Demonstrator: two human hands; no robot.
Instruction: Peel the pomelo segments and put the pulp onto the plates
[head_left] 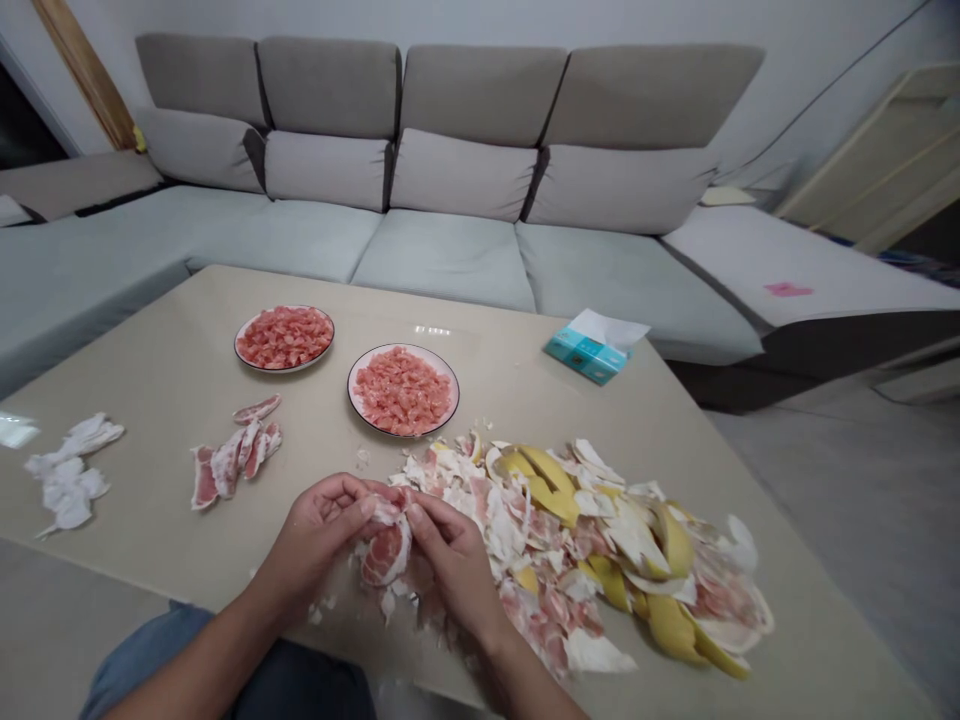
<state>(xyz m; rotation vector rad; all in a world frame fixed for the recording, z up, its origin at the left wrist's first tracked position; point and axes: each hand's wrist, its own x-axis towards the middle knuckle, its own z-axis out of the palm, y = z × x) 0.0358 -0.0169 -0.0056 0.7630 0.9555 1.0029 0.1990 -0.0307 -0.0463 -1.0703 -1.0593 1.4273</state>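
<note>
Near the table's front edge, both hands pinch a pomelo segment point(386, 555) with pink flesh and white membrane. My left hand point(322, 535) has its thumb and fingers closed on the left of its upper edge. From the other side my right hand point(454, 555) grips the same edge, thumb on top. Right beside it spreads a heap of pomelo peel and membrane point(630, 530), yellow, white and pink. Several unpeeled pomelo segments point(236, 460) lie to the left. Farther back, peeled pink pulp point(401, 390) fills one plate, and more pulp point(285, 337) fills another.
Crumpled tissues point(71, 475) lie at the table's left side. A blue tissue pack point(592, 345) sits toward the back right of the pale table point(480, 320). Beyond it stands a long grey sofa point(442, 255). Small membrane scraps lie around the hands.
</note>
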